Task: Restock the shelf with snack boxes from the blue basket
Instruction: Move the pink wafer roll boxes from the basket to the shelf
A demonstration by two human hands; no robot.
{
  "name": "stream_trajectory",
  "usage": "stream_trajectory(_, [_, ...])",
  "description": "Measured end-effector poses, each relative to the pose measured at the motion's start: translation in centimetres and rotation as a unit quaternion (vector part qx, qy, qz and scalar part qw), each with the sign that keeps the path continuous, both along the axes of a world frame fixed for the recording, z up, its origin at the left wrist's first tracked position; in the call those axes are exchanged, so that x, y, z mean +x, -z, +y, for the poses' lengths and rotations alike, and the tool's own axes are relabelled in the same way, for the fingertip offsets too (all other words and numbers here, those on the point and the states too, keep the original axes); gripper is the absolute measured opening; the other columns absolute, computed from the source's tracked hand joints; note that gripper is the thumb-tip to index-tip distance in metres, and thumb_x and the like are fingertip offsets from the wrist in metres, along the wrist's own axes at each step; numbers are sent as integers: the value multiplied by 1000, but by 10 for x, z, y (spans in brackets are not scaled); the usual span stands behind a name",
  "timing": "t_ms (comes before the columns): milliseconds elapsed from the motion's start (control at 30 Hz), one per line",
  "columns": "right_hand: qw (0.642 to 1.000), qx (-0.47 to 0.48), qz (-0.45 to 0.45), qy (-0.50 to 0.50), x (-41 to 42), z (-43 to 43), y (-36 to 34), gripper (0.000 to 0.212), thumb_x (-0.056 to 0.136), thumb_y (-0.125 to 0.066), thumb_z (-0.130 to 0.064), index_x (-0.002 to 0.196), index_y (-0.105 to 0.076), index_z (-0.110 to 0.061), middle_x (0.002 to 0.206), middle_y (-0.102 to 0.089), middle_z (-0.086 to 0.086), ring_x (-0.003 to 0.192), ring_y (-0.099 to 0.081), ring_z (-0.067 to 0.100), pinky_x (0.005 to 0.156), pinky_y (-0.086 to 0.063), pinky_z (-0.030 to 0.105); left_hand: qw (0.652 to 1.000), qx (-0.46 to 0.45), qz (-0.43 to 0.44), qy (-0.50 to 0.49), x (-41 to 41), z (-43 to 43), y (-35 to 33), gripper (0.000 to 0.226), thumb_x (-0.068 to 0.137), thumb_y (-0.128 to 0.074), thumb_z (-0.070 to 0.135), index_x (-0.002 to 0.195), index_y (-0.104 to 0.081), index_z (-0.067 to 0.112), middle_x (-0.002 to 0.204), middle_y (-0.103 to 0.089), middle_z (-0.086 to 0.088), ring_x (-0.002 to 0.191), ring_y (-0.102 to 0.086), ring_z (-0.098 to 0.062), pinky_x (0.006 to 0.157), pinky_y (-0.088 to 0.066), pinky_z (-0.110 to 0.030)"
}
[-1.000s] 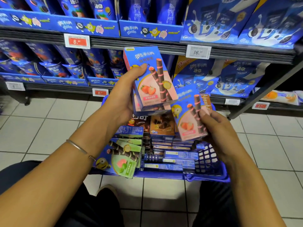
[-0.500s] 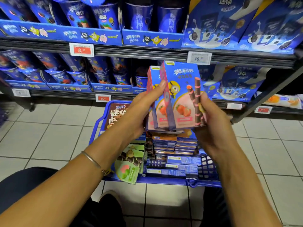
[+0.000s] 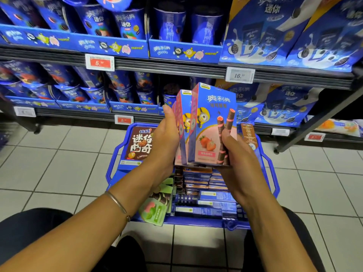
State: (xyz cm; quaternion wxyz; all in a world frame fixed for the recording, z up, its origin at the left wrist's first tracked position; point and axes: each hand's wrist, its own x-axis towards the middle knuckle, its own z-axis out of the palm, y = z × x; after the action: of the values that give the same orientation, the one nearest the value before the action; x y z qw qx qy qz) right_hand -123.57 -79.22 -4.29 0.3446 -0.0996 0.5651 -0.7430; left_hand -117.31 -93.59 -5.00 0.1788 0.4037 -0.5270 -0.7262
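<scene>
As snack boxes (image 3: 212, 107) stand upright — L hand (image 3: 167, 138) presses flat | R hand (image 3: 235, 154) grips

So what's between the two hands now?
Head view: upright strawberry snack boxes, side by side, held between left hand and right hand, above the blue basket.

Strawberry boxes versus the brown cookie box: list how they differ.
The strawberry boxes are blue and pink; the brown cookie box is dark brown. The strawberry boxes are held between the left hand and right hand; the brown cookie box stands in the blue basket. Both stand roughly upright, fronts toward the camera.
</scene>
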Motion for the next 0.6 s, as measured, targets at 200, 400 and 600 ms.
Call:
stream_trajectory(200, [999, 12, -32, 28, 11, -21, 11, 48, 100, -59, -42, 140, -55, -15, 143, -55, 18, 120, -65, 34, 101, -48, 66, 999, -1, 4, -53, -2, -10, 11, 78, 100, -25, 78, 115, -76, 22, 107, -81, -5, 102, -78, -29, 98, -58, -58])
stream_trajectory(400, [991, -12, -104, 82, 8, -38, 29, 78, 89, -69, -53, 153, -39, -19, 157, -42, 9, 128, -59, 31, 94, -54, 62, 997, -58, 45, -20, -13, -19, 13, 85, 96, -31, 78, 115, -72, 7, 107, -80, -12, 104, -77, -31, 93, -61, -57])
stream_trajectory(600, [990, 12, -105, 98, 1, -48, 17, 53, 97, -61, -41, 142, -53, -14, 139, -59, 17, 120, -65, 33, 89, -58, 52, 995, -91, 14, 49, -15, -34, 20, 57, 90, -60, 68, 125, -59, 23, 97, -74, 20, 83, -71, 10, 64, -52, -10])
